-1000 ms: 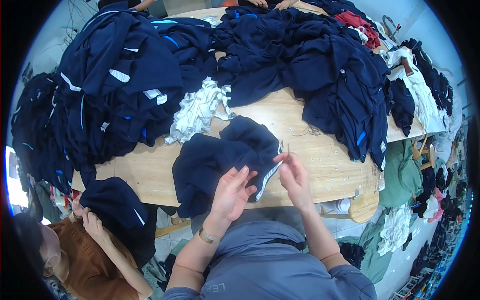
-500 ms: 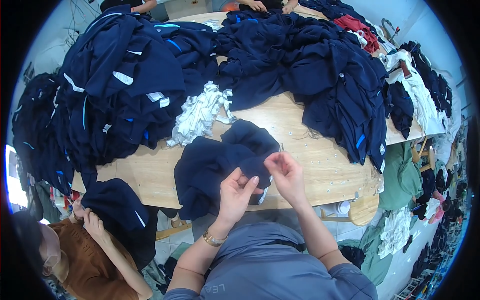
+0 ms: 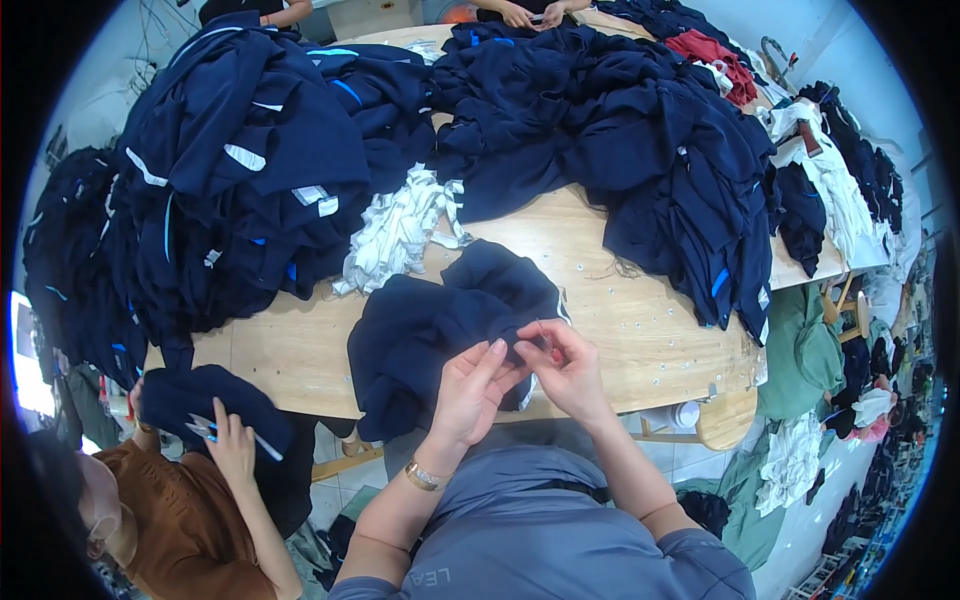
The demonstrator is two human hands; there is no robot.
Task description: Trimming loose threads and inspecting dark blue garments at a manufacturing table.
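A dark navy garment (image 3: 415, 340) lies bunched on the near edge of the table, with a white strip showing along its right side. My left hand (image 3: 472, 393) is over its near right part, thumb and fingers closed together. Close beside it, my right hand (image 3: 568, 372) pinches thumb against forefinger, the fingertips almost meeting those of the left. Whatever the two pinches hold is too small to make out. A spot of red shows by the right fingers; its nature is unclear.
Large heaps of navy garments (image 3: 250, 150) cover the table's (image 3: 560, 240) left and far sides. White fabric strips (image 3: 400, 225) are piled behind my garment. At left, a person in brown (image 3: 180, 500) holds a navy piece and snips. Another person's hands (image 3: 545, 15) work at the far side.
My right hand has dropped slightly and moved left, bringing its fingertips closer to my left hand's. The person at left has lifted the navy piece and brought a hand with snips over it.
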